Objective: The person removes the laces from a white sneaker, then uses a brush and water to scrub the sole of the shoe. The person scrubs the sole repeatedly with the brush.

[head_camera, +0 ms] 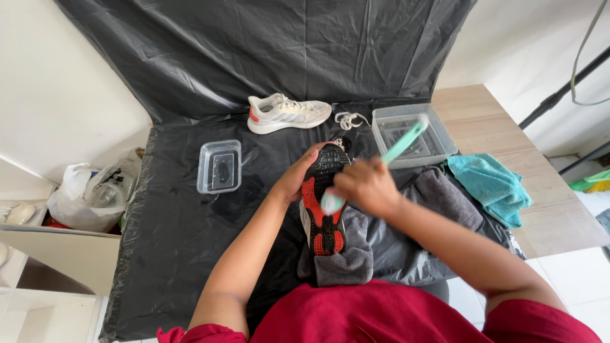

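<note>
Grey cloth (346, 260) lies closest, folded under the heel of an upturned shoe (323, 203) whose red and black sole faces up at the middle of the desk (559, 209). Left hand (295, 178) is closed around the shoe's toe end, while the right hand (368, 185) is curled tight on a mint green brush (399, 147), its head on the sole. Good scrubbing probably wants short strokes along the grooves, with the shoe pressed firmly into that cloth.
</note>
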